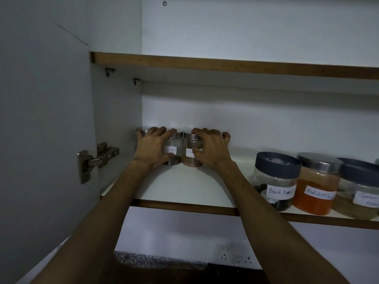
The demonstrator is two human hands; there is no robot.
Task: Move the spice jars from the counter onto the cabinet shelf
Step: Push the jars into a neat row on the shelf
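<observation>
Both arms reach up into an open wall cabinet, and both hands rest on small jars at the back left of the lower cabinet shelf (184,189). The left hand (152,147) lies over the jar labelled "Cloves" (173,151), its fingers (159,131) curled across the steel lid and spread toward a further lid (141,131) just beside it, against the cabinet side wall. The right hand (211,149) grips the neighbouring jar of brown powder (191,155), thumb on the front and fingers (207,132) wrapped over the lid; its label is partly covered and cannot be read in full. The two jars stand upright and touch each other. Well apart to the right, near the shelf's front edge, stand three larger jars in a row: "Black Pepper" (275,181), "Red Chilli" (316,185) with orange contents, and a third jar (359,191) cut off by the frame. A door hinge (96,158) sits on the left panel. Below, a strip of speckled worktop (155,260) shows between the forearms
</observation>
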